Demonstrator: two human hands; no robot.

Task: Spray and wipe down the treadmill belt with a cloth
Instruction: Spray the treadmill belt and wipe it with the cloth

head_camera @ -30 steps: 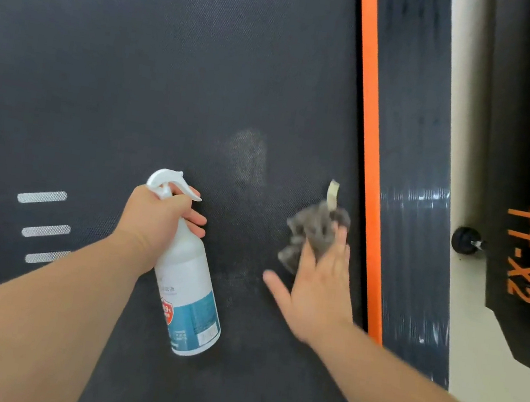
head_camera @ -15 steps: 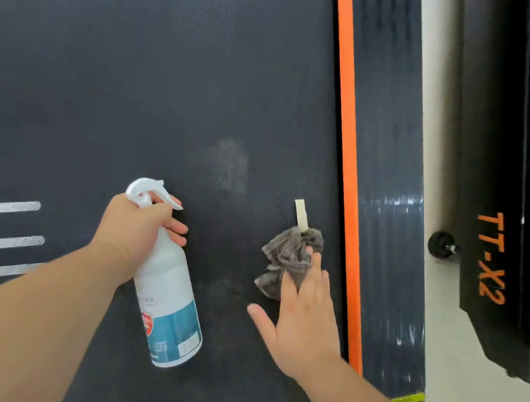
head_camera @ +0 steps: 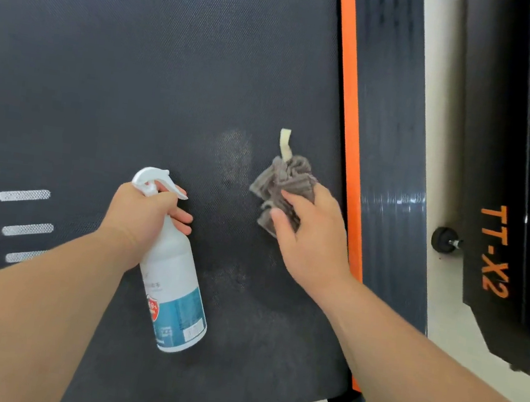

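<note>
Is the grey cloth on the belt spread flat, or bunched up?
Bunched up. The grey cloth shows deep folds and lies in a crumpled wad held by the right hand on the belt.

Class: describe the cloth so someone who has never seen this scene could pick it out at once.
On the black treadmill belt, look beside the orange strip along its right edge. There the right hand grips the cloth. Unlike the white spray bottle nearby, it is grey, crumpled, with a pale tag.

Head view: steeply downward, close over treadmill belt [head_camera: 139,68].
</note>
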